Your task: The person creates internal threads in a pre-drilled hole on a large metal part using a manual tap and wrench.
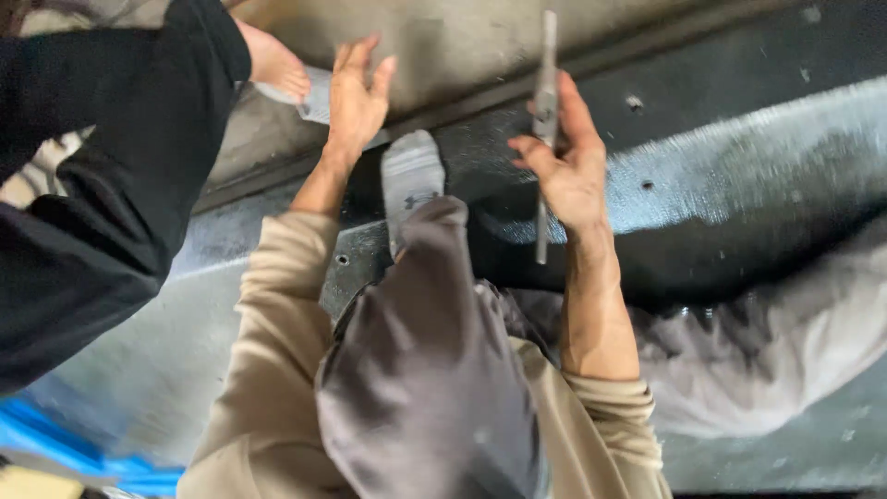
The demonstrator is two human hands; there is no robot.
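Note:
My right hand grips a long grey metal tool, a thin bar with a thicker middle, held upright over a dark metal sheet. My left hand is flat and open, fingers spread, resting at the far edge of the sheet near a grey sandal. My own leg in grey trousers stretches forward, its grey-socked foot planted on the sheet between my hands.
Another person in black clothing stands at the left, with a bare foot in a grey sandal on the concrete floor. Small holes dot the sheet. Something blue lies at the lower left.

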